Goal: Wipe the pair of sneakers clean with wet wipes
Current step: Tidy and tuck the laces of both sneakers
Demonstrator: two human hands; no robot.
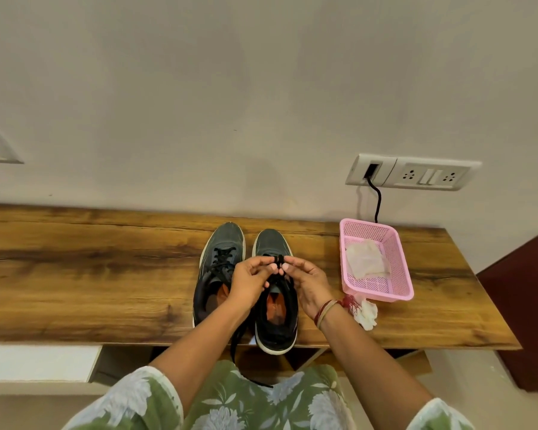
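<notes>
Head view: my left hand (249,280) and right hand (308,283) both pinch the black lace (279,260) over one sneaker (272,243). Its mate (222,240) stands just beside it on the wooden shelf (90,259). A crumpled wipe (368,315) lies by the pink basket (398,274), so I judge some wiping is done and the lacing remains.

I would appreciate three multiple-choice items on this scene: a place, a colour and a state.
1. Where does the basket stand relative to the sneakers? A to their left; B to their right; C on top of them.
2. What colour is the basket? A blue; B pink; C white.
3. What are the left hand and right hand doing? A pinching a black lace; B wiping a sole; C lying flat.
Answers: 1 B, it stands past the right-side sneaker; 2 B, its mesh is pink; 3 A, fingers of both hands meet on the lace.
</notes>
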